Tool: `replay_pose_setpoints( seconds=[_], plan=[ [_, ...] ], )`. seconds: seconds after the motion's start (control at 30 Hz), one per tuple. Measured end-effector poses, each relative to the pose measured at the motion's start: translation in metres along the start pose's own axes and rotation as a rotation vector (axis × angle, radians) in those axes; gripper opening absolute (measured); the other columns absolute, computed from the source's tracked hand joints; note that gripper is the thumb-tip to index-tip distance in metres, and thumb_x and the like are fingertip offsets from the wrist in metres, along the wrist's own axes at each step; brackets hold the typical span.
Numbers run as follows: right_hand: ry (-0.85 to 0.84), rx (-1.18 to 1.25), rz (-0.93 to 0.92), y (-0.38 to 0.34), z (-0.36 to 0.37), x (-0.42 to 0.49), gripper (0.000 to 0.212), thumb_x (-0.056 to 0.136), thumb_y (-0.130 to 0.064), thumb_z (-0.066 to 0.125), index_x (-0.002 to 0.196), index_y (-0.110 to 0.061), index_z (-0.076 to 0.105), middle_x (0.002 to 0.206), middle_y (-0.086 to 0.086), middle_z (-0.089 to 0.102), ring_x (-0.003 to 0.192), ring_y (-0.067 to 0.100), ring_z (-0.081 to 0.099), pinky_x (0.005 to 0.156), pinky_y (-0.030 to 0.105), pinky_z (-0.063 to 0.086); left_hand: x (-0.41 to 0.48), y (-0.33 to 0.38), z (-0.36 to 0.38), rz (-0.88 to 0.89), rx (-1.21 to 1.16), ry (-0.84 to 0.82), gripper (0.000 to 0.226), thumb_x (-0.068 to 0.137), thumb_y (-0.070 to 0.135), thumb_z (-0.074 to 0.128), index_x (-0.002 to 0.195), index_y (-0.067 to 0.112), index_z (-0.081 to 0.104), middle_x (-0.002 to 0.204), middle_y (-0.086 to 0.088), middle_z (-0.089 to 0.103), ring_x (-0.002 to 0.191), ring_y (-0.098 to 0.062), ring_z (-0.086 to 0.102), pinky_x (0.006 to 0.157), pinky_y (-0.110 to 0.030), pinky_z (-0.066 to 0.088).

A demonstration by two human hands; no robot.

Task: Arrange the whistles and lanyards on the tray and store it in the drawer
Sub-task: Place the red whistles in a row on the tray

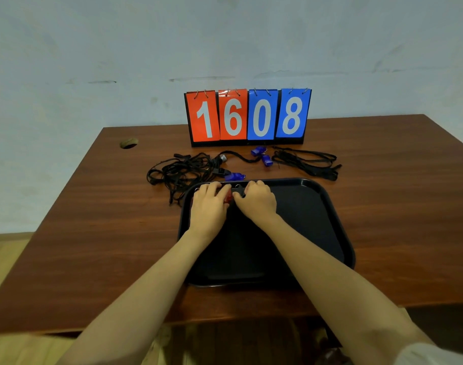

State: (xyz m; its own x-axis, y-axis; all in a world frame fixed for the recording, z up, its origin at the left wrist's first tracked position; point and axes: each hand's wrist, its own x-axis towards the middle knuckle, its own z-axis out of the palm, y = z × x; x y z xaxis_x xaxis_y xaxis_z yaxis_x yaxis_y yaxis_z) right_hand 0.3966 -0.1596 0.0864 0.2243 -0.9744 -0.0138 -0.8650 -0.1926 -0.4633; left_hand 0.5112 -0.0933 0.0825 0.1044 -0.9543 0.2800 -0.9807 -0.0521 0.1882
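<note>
You are placing at the upper left of the tray [304,219]; your left grip [209,204] clasps the red whistle [227,197]; your right grip [254,201] pinches a black piece [238,191]; next, let go and reach the blue whistles [234,176].

Single head-worn wide-angle view, close above the brown wooden table [93,233], facing forward and down, centred on the black rectangular plastic tray [317,219].

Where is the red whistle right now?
In the head view, the red whistle is at the far left end of the black tray. The left hand grips it, and the right hand is just to its right.
</note>
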Motion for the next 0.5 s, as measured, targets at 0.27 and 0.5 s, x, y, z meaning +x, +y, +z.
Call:
replay_pose_setpoints(
  seconds=[0.27,0.5],
  plan=[
    [-0.011,-0.002,-0.004,0.0048,-0.0033,0.0004,0.044,0.09,-0.046,0.052,0.111,-0.008,0.059,0.117,0.01,0.055,0.111,0.026,0.052,0.092,0.04,0.045,0.0034,-0.0006,0.0004,0.017,0.085,-0.02,0.035,0.066,0.02,0.081,0.098,0.01,0.071,0.109,-0.008,0.069,0.111,-0.032,0.06,0.089,-0.043,0.048],
    [-0.015,-0.005,-0.03,0.0066,-0.0022,-0.0002,0.046,0.089,-0.05,0.053,0.108,-0.009,0.06,0.114,0.008,0.056,0.107,0.024,0.054,0.092,0.041,0.047,0.0038,-0.0027,0.0037,-0.015,0.058,-0.064,0.044,0.09,0.028,0.056,0.131,0.014,0.05,0.136,-0.003,0.052,0.132,-0.023,0.038,0.109,-0.037,0.023]
  ],
)
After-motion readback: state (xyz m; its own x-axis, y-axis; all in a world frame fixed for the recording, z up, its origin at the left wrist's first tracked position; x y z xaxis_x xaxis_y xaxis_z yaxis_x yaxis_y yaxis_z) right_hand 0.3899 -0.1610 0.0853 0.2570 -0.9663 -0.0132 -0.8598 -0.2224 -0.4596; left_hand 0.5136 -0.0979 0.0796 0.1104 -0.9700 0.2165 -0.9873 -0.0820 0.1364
